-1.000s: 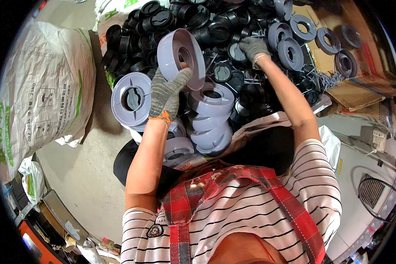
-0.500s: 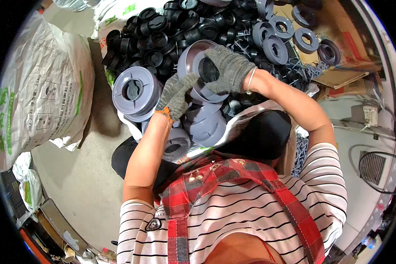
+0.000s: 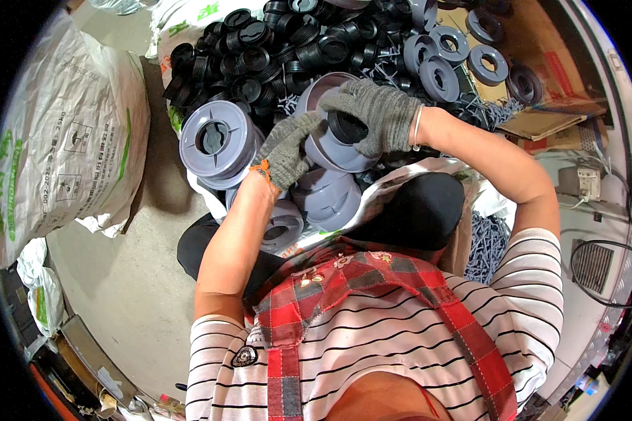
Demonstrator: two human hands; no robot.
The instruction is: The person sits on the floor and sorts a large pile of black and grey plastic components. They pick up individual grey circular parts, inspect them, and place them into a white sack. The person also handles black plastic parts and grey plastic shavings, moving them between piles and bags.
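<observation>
My right hand (image 3: 385,116), in a grey knit glove, grips a black threaded cap (image 3: 345,128) over the middle of a grey round plastic part (image 3: 330,151). Its curved rim shows above and below my fingers. My left hand (image 3: 289,149), gloved the same way, has its fingers closed on the left side of that grey part; the thumb is hidden. Beside my left hand sits a stack of grey ring parts (image 3: 221,168), the top one with a dark centre. More grey parts (image 3: 324,203) lie just below both hands, over my lap.
A heap of black threaded caps (image 3: 260,59) spreads beyond my hands. Loose grey rings (image 3: 440,78) lie at the far right by a cardboard box (image 3: 555,84). Grey screw-like pieces (image 3: 486,242) fill a container at my right. A large white sack (image 3: 70,147) stands at left.
Both hands and the grey part have shifted slightly right and nearer me. My right hand has turned a little round the black cap, and its elbow has swung outward.
</observation>
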